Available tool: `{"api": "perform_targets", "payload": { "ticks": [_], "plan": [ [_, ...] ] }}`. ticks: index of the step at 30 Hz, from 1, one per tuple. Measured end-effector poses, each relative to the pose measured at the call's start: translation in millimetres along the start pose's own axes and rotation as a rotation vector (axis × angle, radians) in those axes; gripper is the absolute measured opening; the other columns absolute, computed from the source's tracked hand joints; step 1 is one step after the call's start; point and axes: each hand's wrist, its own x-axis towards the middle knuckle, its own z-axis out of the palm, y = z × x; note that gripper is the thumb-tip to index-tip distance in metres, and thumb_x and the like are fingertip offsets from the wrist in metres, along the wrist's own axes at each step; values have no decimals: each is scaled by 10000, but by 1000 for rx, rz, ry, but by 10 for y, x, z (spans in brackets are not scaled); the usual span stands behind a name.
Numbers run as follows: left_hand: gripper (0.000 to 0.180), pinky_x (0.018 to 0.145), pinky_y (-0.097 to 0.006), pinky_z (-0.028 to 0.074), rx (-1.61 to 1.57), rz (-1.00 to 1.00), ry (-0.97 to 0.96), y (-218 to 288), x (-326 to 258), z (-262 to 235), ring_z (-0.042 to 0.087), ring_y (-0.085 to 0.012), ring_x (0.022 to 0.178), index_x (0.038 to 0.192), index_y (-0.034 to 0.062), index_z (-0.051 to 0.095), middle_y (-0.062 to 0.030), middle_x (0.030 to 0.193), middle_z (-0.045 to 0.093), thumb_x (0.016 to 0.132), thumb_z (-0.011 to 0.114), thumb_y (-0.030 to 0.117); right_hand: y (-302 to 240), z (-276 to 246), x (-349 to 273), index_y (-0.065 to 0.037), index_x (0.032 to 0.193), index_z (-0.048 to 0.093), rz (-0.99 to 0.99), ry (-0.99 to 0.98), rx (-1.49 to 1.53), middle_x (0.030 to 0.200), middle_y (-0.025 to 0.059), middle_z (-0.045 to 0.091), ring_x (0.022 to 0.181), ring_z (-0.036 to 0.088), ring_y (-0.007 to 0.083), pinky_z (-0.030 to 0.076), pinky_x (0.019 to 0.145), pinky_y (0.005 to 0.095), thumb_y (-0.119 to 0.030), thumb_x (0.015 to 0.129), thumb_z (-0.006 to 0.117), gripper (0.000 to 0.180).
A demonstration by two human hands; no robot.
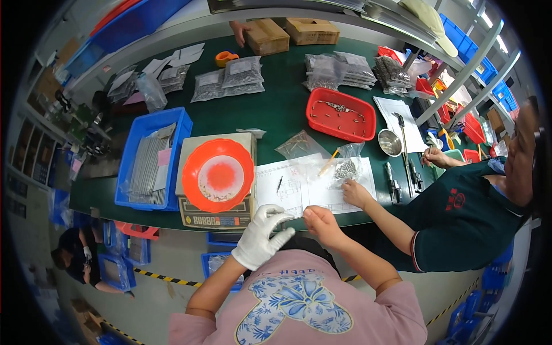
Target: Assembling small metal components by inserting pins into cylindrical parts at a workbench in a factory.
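Note:
My left hand (pixel 261 234), in a white glove, hovers at the table's near edge with its fingers curled and thumb pointing right. My bare right hand (pixel 323 224) is close beside it, fingers pinched toward the glove. Whatever lies between the two hands is too small to make out. Both hands sit just below a white paper sheet (pixel 287 192) with a line drawing on it. An orange plate (pixel 218 175) rests on a digital scale (pixel 214 219) to the left of my gloved hand.
A co-worker in a dark green shirt (pixel 460 224) stands at right, one hand (pixel 356 192) on the paper by a clear bag of screws (pixel 346 169). A blue bin (pixel 183 123), red tray (pixel 340 114), metal bowl (pixel 390 142), screw bags (pixel 230 77) and cardboard boxes (pixel 267 35) fill the green table.

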Motion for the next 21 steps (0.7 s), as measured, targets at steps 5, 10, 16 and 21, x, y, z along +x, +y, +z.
{"api": "perform_targets", "payload": {
  "ticks": [5, 10, 16, 21],
  "plan": [
    [198, 476, -224, 400, -648, -759, -49, 33, 7, 34, 471, -114, 491, 817, 17, 538, -21, 581, 474, 831, 486, 207, -170, 110, -56, -61, 726, 496, -672, 62, -1073, 567, 89, 472, 522, 500, 266, 397, 481, 343, -120, 759, 512, 69],
    [200, 425, -201, 371, -1000, -954, -46, -28, -45, 25, 443, -82, 448, 834, 14, 541, -6, 561, 476, 832, 484, 206, -207, 144, -39, -54, 715, 509, -761, -25, -1029, 584, 99, 491, 528, 503, 277, 405, 498, 354, -127, 750, 528, 83],
    [195, 433, -202, 380, -951, -855, 53, 4, -67, 63, 457, -87, 455, 852, 8, 543, -23, 575, 499, 829, 487, 194, -121, 112, -77, -31, 681, 542, -425, -55, -799, 595, 109, 522, 531, 516, 274, 399, 485, 338, -156, 778, 517, 161],
    [194, 436, -207, 386, -982, -862, 101, -6, -81, 89, 473, -93, 463, 876, 0, 536, -59, 633, 548, 834, 485, 182, -123, 151, -76, -27, 717, 548, -377, 15, -759, 601, 105, 530, 513, 521, 228, 406, 474, 298, -150, 757, 554, 129]
  ]
}}
